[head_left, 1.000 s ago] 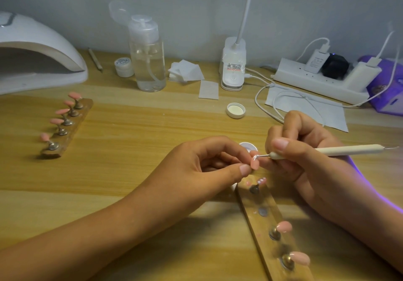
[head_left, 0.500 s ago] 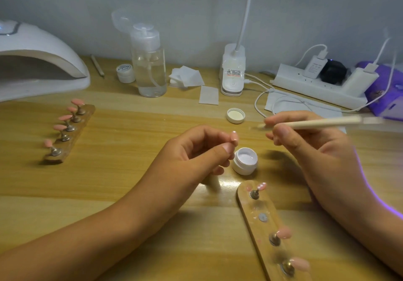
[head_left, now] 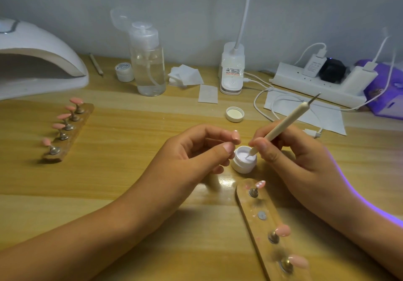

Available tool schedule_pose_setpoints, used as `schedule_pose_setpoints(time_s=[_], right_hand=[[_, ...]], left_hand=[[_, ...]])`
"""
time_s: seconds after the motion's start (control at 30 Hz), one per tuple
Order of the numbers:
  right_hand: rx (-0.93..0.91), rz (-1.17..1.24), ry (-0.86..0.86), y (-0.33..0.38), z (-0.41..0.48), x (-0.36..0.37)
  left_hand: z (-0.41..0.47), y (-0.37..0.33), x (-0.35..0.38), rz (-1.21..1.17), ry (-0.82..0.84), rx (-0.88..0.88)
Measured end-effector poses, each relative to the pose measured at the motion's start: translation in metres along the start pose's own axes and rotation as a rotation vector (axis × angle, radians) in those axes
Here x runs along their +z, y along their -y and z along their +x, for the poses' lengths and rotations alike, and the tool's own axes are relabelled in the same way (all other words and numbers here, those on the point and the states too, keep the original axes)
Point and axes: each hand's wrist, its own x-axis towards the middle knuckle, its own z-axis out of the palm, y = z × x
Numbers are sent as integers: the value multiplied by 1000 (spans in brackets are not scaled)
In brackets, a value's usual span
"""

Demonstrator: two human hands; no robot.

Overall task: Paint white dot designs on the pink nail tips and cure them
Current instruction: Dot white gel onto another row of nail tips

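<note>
Nail tip (head_left: 236, 137) apparently pinched, left hand (head_left: 192, 150); tool (head_left: 290, 119) in right hand (head_left: 292, 158).

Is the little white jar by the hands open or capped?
Open. The white jar shows its gel, the dotting tool in the right hand dips into it, and a loose lid lies on the table behind.

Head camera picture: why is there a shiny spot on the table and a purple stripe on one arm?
Head view: the shiny patch on the light wooden table is probably lamp glare; the purple stripe edging the right forearm is coloured light from an unseen source; the near end of the wooden nail-tip holder looks blurred.
</note>
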Motion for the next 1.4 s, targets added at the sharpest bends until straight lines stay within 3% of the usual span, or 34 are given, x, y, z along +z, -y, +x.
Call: schedule_pose_setpoints(time_s=[0.2,0.33,0.57,1.4], right_hand=[[48,139,-97,0,1,-1],[79,401,-215,2,3,-8],[173,842,-118,2,0,-9],[227,864,-42,15,0,-3]], left_hand=[[0,-1,1,-22,4,-8],[-1,-1,1,-15,24,-7],[-2,2,2,14,105,6],[-3,1,4,60,130,-12]])
